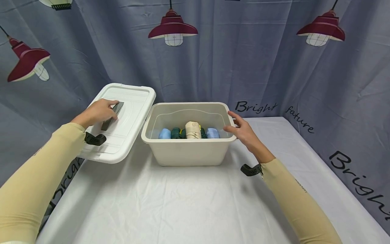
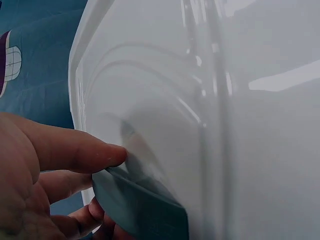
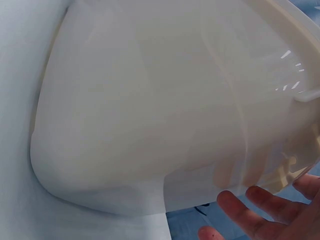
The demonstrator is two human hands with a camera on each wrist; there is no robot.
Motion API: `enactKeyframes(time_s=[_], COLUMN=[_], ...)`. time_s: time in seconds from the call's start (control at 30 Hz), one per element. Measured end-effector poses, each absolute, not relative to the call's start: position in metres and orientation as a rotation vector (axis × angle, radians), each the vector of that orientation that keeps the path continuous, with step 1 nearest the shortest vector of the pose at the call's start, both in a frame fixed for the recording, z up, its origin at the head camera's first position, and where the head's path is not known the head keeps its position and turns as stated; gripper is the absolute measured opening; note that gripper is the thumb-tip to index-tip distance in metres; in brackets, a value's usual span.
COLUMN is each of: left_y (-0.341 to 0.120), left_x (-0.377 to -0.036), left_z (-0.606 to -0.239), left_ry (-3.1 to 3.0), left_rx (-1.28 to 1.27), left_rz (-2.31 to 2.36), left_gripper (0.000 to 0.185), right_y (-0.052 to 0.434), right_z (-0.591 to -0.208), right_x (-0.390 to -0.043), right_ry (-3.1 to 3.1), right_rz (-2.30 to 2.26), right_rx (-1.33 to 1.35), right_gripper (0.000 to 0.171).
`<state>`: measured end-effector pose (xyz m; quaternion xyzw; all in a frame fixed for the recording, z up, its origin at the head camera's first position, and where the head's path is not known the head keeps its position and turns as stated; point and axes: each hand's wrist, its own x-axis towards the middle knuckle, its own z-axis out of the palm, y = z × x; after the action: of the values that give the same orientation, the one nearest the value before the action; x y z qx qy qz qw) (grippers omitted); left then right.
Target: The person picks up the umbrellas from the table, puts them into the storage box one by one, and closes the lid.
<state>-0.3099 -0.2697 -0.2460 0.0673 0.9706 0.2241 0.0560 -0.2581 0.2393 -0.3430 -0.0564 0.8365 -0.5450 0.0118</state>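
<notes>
My left hand (image 1: pixel 102 111) grips the grey handle (image 1: pixel 112 116) on a white plastic lid (image 1: pixel 134 115). The lid is tilted and raised at the left of a white plastic bin (image 1: pixel 189 152). In the left wrist view, thumb and fingers pinch the handle (image 2: pixel 140 210). My right hand (image 1: pixel 243 130) is at the bin's right rim, its fingers spread along the outside of the wall, as the right wrist view also shows. Inside the bin, a cream yarn roll (image 1: pixel 193 130) stands between dark green rolls (image 1: pixel 175 133) and light blue rolls (image 1: pixel 212 133).
The bin stands on a table with a white cloth (image 1: pixel 195 203). A grey-blue curtain (image 1: pixel 243 61) printed with red lamps and lettering hangs behind and at both sides of the table.
</notes>
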Motion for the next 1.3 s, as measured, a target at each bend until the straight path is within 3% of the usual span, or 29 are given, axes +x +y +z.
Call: enactKeyframes(time_s=[0.87,1.3], left_y=[-0.199,-0.158], left_x=[-0.307,-0.315], left_z=[-0.203,-0.204], left_ry=[2.939,2.876], left_rx=[0.387,0.490], left_rz=[0.628,0.559], left_gripper=[0.079,0.079], right_y=[0.238,0.238], right_z=[-0.345,-0.346], right_x=[-0.261,-0.261], right_ry=[2.603,2.584], right_rz=[-1.722,-1.738], right_rx=[-0.157,-0.146], right_gripper=[0.078,0.077])
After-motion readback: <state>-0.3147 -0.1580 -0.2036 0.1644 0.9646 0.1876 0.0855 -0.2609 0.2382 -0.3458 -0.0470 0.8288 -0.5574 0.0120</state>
